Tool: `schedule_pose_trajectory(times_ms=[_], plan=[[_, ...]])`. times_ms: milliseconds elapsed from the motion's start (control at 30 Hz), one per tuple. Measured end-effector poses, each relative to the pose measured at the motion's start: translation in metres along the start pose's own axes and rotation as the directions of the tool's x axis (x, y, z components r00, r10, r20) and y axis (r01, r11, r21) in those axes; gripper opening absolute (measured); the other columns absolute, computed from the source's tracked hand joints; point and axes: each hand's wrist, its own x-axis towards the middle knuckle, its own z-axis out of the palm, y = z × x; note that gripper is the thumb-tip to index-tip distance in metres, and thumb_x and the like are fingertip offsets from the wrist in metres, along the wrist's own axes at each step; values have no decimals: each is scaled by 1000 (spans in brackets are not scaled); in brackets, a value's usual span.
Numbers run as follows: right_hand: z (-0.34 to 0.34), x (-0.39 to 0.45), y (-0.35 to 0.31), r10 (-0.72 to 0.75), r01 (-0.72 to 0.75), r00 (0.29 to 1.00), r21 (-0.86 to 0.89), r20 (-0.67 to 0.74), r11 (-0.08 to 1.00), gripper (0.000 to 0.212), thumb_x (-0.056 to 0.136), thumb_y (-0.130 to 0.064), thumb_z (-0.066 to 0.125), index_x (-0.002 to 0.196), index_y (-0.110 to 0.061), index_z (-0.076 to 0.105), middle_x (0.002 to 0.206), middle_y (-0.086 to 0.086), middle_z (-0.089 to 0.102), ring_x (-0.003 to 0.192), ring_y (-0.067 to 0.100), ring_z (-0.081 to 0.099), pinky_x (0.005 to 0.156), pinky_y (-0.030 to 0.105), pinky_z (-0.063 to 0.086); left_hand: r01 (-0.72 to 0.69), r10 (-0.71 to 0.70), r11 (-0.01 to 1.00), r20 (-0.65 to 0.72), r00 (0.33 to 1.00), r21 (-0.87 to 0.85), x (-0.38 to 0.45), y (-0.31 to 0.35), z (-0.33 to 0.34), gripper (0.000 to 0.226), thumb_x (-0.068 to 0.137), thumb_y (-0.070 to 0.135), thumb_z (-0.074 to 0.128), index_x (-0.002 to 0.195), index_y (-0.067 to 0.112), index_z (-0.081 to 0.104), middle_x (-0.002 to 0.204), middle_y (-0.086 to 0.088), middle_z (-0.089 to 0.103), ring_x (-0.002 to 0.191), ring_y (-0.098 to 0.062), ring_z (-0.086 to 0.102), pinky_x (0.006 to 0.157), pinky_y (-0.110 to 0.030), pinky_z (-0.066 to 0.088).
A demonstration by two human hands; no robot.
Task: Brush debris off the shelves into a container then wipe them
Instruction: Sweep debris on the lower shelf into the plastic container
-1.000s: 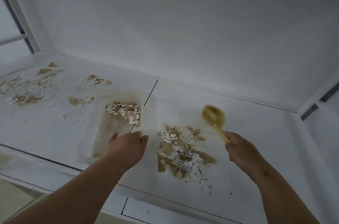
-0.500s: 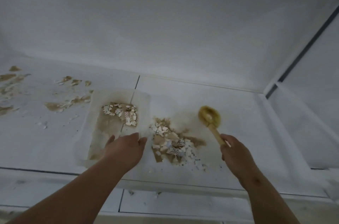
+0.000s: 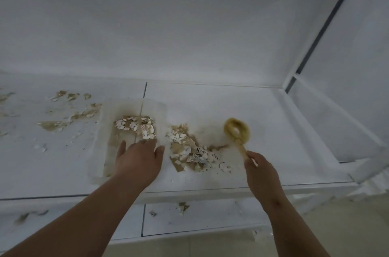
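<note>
A clear plastic container [image 3: 99,136] lies on the white shelf [image 3: 242,109], with brown dirt and white paper scraps inside it. My left hand [image 3: 139,158] grips its near right rim. Just right of the container lies a debris pile [image 3: 189,151] of brown dust and torn paper. My right hand [image 3: 257,169] holds the wooden handle of a round yellow brush [image 3: 236,131], whose head sits on the shelf to the right of the pile.
More brown debris patches [image 3: 69,117] are scattered over the left part of the shelf. A lower shelf [image 3: 189,221] below the front edge carries a few crumbs. The back wall and the right side panel [image 3: 336,88] close in the shelf.
The pile has been swept left, closer to the container, and the brush has followed it leftward. My view has shifted right and down. The left hand keeps its hold on the container.
</note>
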Motion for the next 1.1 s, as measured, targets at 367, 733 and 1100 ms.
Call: schedule_pose_trajectory(times_ms=[367, 733, 1100], plan=[[25, -36, -12, -60, 64, 993, -28, 104, 998, 32, 100, -23, 39, 128, -23, 55, 92, -6, 62, 82, 17, 61, 75, 34, 50, -39, 39, 999, -79, 996, 2, -24, -21, 4, 46, 96, 41, 35, 141, 29, 43, 141, 7, 46, 132, -15, 42, 120, -41, 5], [17, -77, 13, 155, -154, 988, -154, -1, 976, 29, 101, -22, 30, 127, -18, 44, 106, 12, 66, 96, 32, 60, 71, 34, 37, -77, 80, 996, -125, 989, 35, -36, -19, 7, 42, 97, 39, 30, 135, 33, 48, 135, 14, 49, 127, -11, 45, 120, -43, 2], [1, -98, 27, 211, -214, 974, -29, -82, 976, 36, 101, -23, 32, 135, -21, 44, 111, 8, 64, 93, 29, 57, 75, 35, 39, -54, 40, 997, -247, 968, -50, -37, -21, 2, 38, 95, 37, 42, 130, 31, 54, 135, 10, 50, 132, -16, 39, 119, -43, -2]])
